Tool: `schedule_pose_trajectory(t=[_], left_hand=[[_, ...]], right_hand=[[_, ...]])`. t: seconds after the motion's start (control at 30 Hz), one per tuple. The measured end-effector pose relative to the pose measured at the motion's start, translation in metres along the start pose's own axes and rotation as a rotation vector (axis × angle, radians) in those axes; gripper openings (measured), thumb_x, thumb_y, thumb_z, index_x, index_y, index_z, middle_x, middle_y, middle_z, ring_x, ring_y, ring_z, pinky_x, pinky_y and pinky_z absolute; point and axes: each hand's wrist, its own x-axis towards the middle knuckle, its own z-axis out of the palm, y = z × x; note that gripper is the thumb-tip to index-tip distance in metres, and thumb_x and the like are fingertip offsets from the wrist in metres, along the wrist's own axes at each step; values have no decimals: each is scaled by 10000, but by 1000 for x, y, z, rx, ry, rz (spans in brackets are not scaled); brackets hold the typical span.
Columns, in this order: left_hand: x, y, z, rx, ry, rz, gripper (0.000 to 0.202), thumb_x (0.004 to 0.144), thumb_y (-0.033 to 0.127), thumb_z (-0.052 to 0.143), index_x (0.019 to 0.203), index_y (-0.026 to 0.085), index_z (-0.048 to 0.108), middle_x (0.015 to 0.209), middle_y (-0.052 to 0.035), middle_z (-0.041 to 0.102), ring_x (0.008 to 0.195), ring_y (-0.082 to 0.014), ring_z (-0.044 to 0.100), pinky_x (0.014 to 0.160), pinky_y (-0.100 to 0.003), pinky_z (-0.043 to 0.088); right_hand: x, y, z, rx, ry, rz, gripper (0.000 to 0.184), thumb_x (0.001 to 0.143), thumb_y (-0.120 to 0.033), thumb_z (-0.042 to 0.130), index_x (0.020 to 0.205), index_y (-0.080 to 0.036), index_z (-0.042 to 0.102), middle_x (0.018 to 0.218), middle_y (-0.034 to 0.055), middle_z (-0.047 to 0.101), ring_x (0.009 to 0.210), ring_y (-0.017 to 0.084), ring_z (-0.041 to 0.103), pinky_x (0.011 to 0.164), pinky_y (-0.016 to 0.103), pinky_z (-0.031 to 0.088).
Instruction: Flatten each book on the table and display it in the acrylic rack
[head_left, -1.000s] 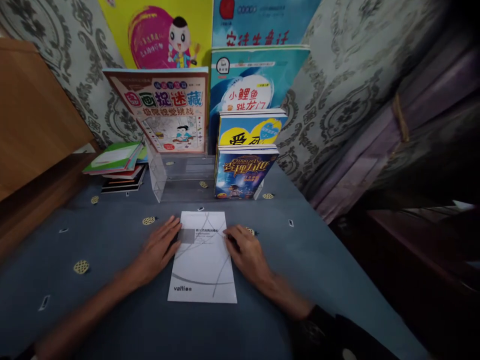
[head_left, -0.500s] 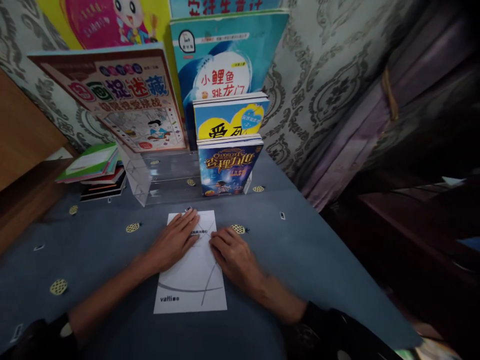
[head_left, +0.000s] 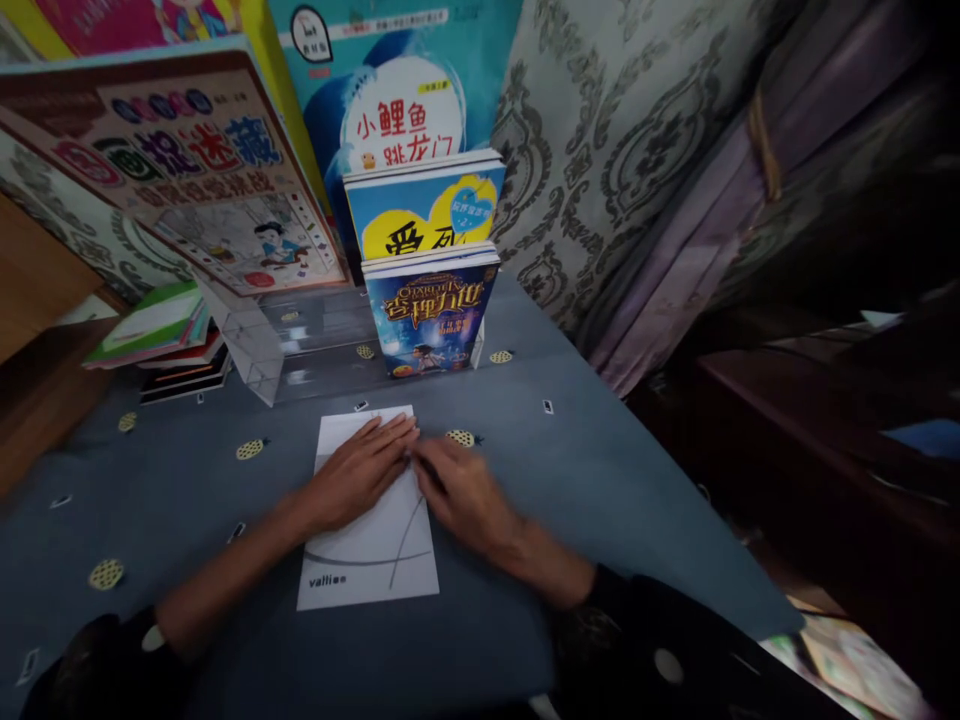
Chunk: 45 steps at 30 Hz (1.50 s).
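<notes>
- Moved rightward since the earlier frame, from beside the left edge of the white booklet (head_left: 364,545) to flat over its cover: the left hand (head_left: 360,478).
- Kept near the booklet's right edge throughout: the right hand (head_left: 469,495), now close against the left fingertips.
- Shifted in view as well, with the far books lying more to the left and cut off at the top, probably from a turn of the head.
- Lying apparently closed, cover up, on the blue-grey tabletop (head_left: 487,620), to the near side of the clear stand (head_left: 255,345) and apart from it.
- Held flat across the cover, fingers straight and close together, on the left.
- Curled narrow at the booklet's edge on the right; impossible to tell a pinch of paper from a mere touch.
- Done so far, judging by the present layout: both hands brought to the booklet.
- Not yet visible: any lifted cover or inside page.
- Standing untouched at the far side: the dark blue book (head_left: 439,325).
</notes>
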Motion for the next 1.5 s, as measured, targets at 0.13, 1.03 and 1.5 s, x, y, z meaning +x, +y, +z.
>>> schedule_pose_trajectory(t=[0.13,1.03,1.5], left_hand=[[-16,12,-2,42,-51,21,522,1063,429,263,1537,210,264,1596,-72,307,1491,-171,224,1232,-408,168],[-57,-54,-20,-57,-8,-242,510,1049,362,202,1496,189,373,1581,-60,352,1480,-179,263,1213,-424,199],[-62,-49,-9,-65,159,-268,436,1027,327,311,1382,185,521,1478,-74,510,1377,-208,436,1163,-433,291]], right_hand=[[1,4,-5,152,89,154,247,943,-133,432,1134,-199,573,925,69,720,817,195,675,761,318,530],[18,-31,28,-226,-384,-167,434,969,-267,545,1353,-66,524,1445,206,519,1400,301,419,1165,539,330],[-42,-66,12,-77,-530,-383,448,999,-294,498,1425,-157,468,1510,111,467,1429,241,379,1189,495,320]])
